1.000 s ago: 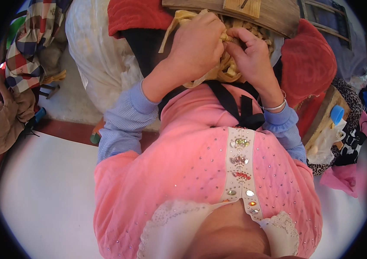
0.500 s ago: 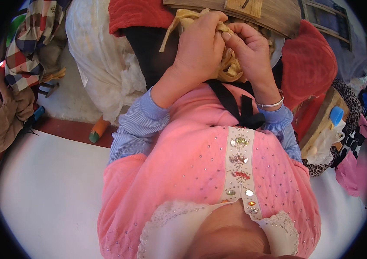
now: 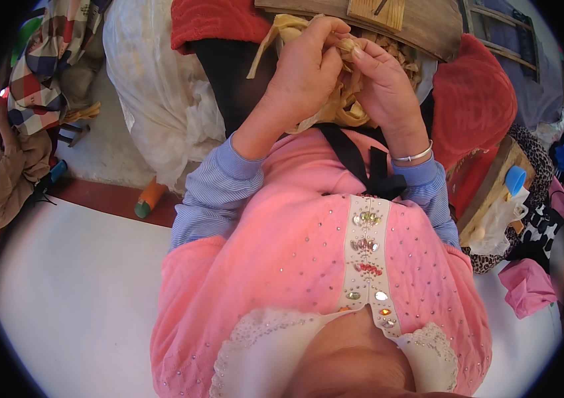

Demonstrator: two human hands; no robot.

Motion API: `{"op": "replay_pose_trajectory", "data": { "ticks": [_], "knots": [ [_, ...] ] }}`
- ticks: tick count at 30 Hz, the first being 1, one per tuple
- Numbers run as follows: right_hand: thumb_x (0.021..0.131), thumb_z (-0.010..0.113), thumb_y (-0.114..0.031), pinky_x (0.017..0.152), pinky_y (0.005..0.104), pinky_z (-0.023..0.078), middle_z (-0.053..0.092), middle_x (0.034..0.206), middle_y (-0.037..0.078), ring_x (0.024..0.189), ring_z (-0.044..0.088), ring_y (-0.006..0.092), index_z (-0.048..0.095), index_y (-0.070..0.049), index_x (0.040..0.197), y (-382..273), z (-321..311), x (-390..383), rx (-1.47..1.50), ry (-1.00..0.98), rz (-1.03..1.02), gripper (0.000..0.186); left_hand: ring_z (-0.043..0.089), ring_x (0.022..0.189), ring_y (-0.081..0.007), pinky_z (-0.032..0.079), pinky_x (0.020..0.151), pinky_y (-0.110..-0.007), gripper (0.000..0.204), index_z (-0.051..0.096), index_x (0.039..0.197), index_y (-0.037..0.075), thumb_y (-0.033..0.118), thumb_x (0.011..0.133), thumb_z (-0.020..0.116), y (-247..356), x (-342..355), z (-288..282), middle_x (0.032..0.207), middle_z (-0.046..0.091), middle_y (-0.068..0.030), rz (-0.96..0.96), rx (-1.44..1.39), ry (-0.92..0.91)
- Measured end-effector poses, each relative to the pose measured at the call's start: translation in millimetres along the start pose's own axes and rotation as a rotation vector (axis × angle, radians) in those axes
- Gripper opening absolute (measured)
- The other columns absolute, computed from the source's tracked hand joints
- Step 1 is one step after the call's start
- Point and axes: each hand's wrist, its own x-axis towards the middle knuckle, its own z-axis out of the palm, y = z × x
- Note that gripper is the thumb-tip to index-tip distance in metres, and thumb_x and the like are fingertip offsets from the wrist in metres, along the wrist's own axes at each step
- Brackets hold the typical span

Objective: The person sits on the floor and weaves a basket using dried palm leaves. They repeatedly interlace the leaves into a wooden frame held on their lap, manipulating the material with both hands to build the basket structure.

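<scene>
My left hand and my right hand meet above my lap, their fingertips pinching a knotted, tan, husk-like strip between them. One loose end of tan strip hangs out to the left of my left hand. Below and between the hands, more tan strips lie looped against my lap. Behind the right hand sits a heap of crumpled tan pieces. My left fingers curl inward, partly hiding the strip. A silver bangle circles my right wrist.
A wooden board with a small wood block on it lies just beyond my hands. Red padded cloth flanks the right side. White plastic sheeting stands at left. A blue cup is at far right.
My right hand has shifted slightly down and its fingers have moved on the knotted strip, which shows more clearly now. My left hand stays nearly in place.
</scene>
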Motion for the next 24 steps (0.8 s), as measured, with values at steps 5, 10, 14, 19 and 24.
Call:
{"op": "replay_pose_trajectory", "data": {
  "ticks": [5, 10, 14, 19, 24],
  "knots": [
    [0.088, 0.064, -0.009, 0.070, 0.0215, 0.049, 0.064, 0.090, 0.002, 0.078, 0.058, 0.0088, 0.061, -0.001, 0.110, -5, -7, -4, -0.372, -0.025, -0.084, 0.023, 0.059, 0.084, -0.0123, 0.049, 0.076, -0.026, 0.018, 0.058, 0.101, -0.002, -0.003, 0.087, 0.046, 4, -4, -7, 0.093, 0.062, -0.0068, 0.126, 0.222, 0.045],
    [0.082, 0.068, -0.003, 0.069, 0.0186, 0.048, 0.064, 0.088, 0.002, 0.078, 0.058, 0.0060, 0.061, 0.000, 0.108, -30, 5, -15, -0.719, 0.088, -0.192, 0.026, 0.058, 0.081, -0.0123, 0.046, 0.070, -0.025, 0.016, 0.059, 0.097, -0.002, 0.000, 0.084, 0.050, 7, -3, -12, 0.088, 0.062, -0.0069, 0.410, 0.572, 0.080],
    [0.082, 0.069, -0.001, 0.070, 0.0178, 0.047, 0.063, 0.088, 0.000, 0.079, 0.057, 0.0050, 0.063, 0.000, 0.102, -51, 2, -11, -0.749, 0.060, -0.296, 0.021, 0.057, 0.073, -0.0166, 0.044, 0.065, -0.026, 0.016, 0.059, 0.095, 0.000, 0.001, 0.081, 0.052, 7, 12, -9, 0.084, 0.059, -0.0087, -0.042, -0.083, -0.096],
    [0.082, 0.066, -0.002, 0.069, 0.0224, 0.047, 0.064, 0.084, 0.003, 0.076, 0.059, 0.0082, 0.064, -0.002, 0.098, -70, -6, -10, -1.277, 0.062, -0.484, 0.016, 0.059, 0.073, -0.0285, 0.047, 0.068, -0.032, 0.014, 0.058, 0.091, 0.002, 0.001, 0.079, 0.052, 14, 37, 2, 0.084, 0.061, -0.0142, 0.413, 0.708, 0.051],
    [0.085, 0.064, -0.006, 0.067, 0.0222, 0.046, 0.061, 0.078, 0.001, 0.073, 0.056, 0.0076, 0.064, -0.001, 0.099, -87, -13, -8, -1.195, 0.174, -0.537, 0.015, 0.056, 0.072, -0.0155, 0.045, 0.066, -0.028, 0.014, 0.060, 0.098, -0.001, 0.007, 0.088, 0.055, 8, 62, 1, 0.079, 0.061, -0.0058, 0.318, 0.336, -0.098]
  ]
}}
